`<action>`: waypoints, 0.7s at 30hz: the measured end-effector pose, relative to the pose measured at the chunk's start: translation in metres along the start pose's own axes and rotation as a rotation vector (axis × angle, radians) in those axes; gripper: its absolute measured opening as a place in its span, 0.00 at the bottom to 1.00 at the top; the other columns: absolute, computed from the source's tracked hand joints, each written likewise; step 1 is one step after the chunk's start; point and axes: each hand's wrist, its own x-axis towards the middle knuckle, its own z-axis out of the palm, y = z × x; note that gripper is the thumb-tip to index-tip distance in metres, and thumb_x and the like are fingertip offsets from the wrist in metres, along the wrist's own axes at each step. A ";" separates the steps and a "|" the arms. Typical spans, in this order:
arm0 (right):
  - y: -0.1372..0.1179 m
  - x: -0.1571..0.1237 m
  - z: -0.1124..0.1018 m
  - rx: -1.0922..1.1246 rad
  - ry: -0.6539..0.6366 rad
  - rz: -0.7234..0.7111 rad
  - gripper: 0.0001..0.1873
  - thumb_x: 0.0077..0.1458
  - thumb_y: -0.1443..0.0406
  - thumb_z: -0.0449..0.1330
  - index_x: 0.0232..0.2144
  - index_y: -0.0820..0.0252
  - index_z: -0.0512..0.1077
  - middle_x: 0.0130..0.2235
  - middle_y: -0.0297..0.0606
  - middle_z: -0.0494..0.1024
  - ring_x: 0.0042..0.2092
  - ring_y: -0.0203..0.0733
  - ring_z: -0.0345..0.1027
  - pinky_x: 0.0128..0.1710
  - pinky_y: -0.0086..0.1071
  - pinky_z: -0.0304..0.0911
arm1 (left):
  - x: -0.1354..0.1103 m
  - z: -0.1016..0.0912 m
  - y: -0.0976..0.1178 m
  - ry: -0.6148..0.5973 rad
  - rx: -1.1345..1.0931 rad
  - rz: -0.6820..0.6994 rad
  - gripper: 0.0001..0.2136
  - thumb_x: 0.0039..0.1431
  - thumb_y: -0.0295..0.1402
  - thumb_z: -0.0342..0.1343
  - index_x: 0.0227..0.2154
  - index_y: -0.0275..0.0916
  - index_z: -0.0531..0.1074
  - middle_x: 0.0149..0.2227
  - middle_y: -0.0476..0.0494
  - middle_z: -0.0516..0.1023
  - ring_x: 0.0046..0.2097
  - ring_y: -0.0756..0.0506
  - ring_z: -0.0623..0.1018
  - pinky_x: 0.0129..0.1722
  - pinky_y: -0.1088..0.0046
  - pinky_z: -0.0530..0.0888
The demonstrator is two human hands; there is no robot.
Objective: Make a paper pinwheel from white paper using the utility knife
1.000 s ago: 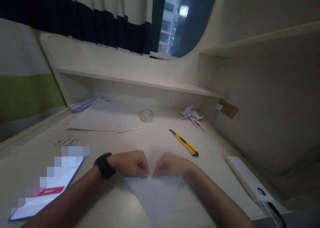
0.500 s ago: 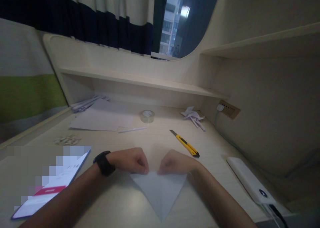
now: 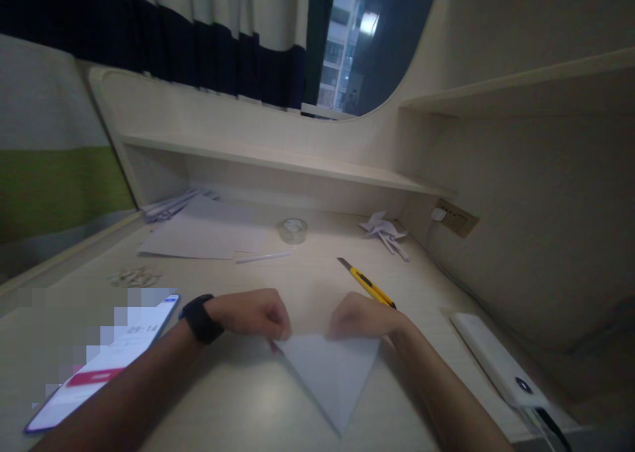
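A white sheet of paper (image 3: 335, 376), folded to a triangle, lies on the desk with one point toward me and its long edge away. My left hand (image 3: 260, 314), with a black watch at the wrist, is closed at the far left corner of that paper. Curled over the right half of the long edge is my right hand (image 3: 360, 316), its fingertips on the paper and partly hidden. Just beyond the right hand lies a yellow utility knife (image 3: 370, 285) with its blade out; the hand covers its near end.
At the back stand a tape roll (image 3: 293, 230) and paper pinwheels (image 3: 381, 230). Paper sheets (image 3: 198, 230), a thin white paper stick (image 3: 262, 257) and a small pile of bits (image 3: 135, 276) lie leftward. A phone (image 3: 109, 362) is beside my left forearm, a white power bank (image 3: 489, 353) at right.
The folded paper has shifted right and slightly away from me. My hands have moved a little farther apart, the right one now covering the knife's near end.
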 end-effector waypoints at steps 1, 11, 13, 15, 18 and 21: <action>0.000 -0.001 -0.001 0.008 -0.004 0.005 0.21 0.51 0.52 0.61 0.28 0.67 0.78 0.23 0.34 0.72 0.25 0.32 0.60 0.25 0.24 0.56 | 0.000 -0.001 0.000 -0.004 0.006 -0.002 0.10 0.57 0.30 0.53 0.24 0.36 0.76 0.24 0.51 0.77 0.25 0.51 0.72 0.27 0.78 0.66; 0.010 -0.010 -0.012 0.045 -0.004 0.025 0.23 0.50 0.50 0.61 0.26 0.67 0.77 0.23 0.33 0.70 0.25 0.31 0.59 0.24 0.25 0.54 | -0.014 -0.015 -0.002 0.007 -0.002 -0.019 0.10 0.59 0.36 0.54 0.32 0.36 0.78 0.32 0.42 0.81 0.34 0.47 0.78 0.36 0.74 0.72; 0.012 -0.013 -0.015 0.060 0.014 0.046 0.23 0.49 0.50 0.61 0.24 0.67 0.76 0.22 0.32 0.69 0.24 0.31 0.58 0.23 0.25 0.53 | -0.017 -0.020 0.000 0.017 -0.009 -0.031 0.11 0.59 0.36 0.54 0.31 0.36 0.78 0.32 0.41 0.81 0.34 0.46 0.78 0.37 0.72 0.72; 0.011 -0.014 -0.017 0.092 0.060 0.080 0.23 0.49 0.49 0.61 0.23 0.67 0.75 0.20 0.31 0.66 0.23 0.30 0.56 0.21 0.24 0.52 | -0.016 -0.022 0.003 0.095 -0.002 -0.041 0.12 0.59 0.38 0.54 0.30 0.36 0.78 0.32 0.42 0.81 0.34 0.46 0.78 0.38 0.71 0.72; 0.008 -0.012 -0.015 0.122 0.136 0.103 0.23 0.50 0.50 0.60 0.24 0.67 0.74 0.20 0.31 0.66 0.22 0.30 0.55 0.21 0.24 0.52 | -0.006 -0.019 0.005 0.400 0.074 -0.038 0.14 0.61 0.40 0.51 0.30 0.36 0.77 0.33 0.43 0.80 0.36 0.46 0.77 0.38 0.71 0.70; 0.007 -0.003 -0.005 0.052 0.138 0.052 0.22 0.52 0.50 0.59 0.25 0.66 0.75 0.21 0.30 0.66 0.24 0.30 0.55 0.22 0.24 0.52 | 0.010 -0.007 0.002 0.527 0.170 -0.017 0.16 0.61 0.43 0.50 0.32 0.35 0.76 0.33 0.43 0.79 0.35 0.46 0.74 0.34 0.74 0.67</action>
